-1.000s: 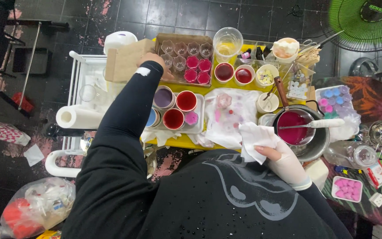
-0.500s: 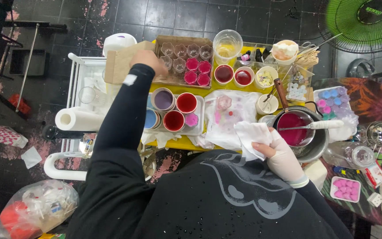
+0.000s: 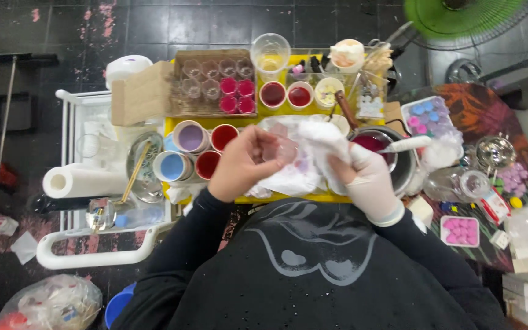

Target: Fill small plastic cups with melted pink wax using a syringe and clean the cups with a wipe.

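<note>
My bare left hand point(image 3: 245, 162) holds a small clear glass cup point(image 3: 283, 148) above the yellow table point(image 3: 276, 198). My right hand point(image 3: 365, 177), in a white glove, grips a white cloth point(image 3: 322, 143) and presses it against that cup. A cardboard box point(image 3: 212, 82) with several small clear and pink-filled cups sits at the back. Cups of lilac point(image 3: 190, 136), red point(image 3: 223, 135) and blue point(image 3: 172, 166) liquid stand just left of my left hand.
A pot of pink liquid point(image 3: 377, 146) with a white-handled tool sits right of my hands. A white cart point(image 3: 93, 183) on the left carries a paper roll point(image 3: 80, 181) and a metal dish. Trays of coloured shapes point(image 3: 429, 116) and a green fan point(image 3: 459, 15) lie right.
My left hand came back from the cardboard box with a small clear cup. My right hand lifted the cloth up to meet it at the middle.
</note>
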